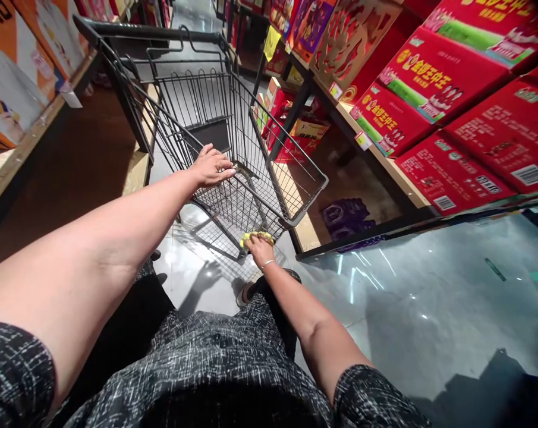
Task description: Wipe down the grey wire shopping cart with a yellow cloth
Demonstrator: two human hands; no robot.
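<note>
A black wire shopping cart (246,193) stands tilted across the view in front of me. My left hand (213,167) lies over its near side rail, fingers bent loosely across the bar. Lower down and to the right, my right hand (260,249) is closed on a yellow cloth (245,239) at the cart's lower near corner. Most of the cloth is hidden under the fingers, so I cannot tell its full shape. The cart's basket shows only wire mesh and a dark panel (213,135).
Shelves with stacked red boxes (429,74) line the right side, above purple packs (346,214) low down. Orange boxes (16,71) stand on a wooden shelf (37,128) at left. Shiny grey floor (429,297) spreads at lower right.
</note>
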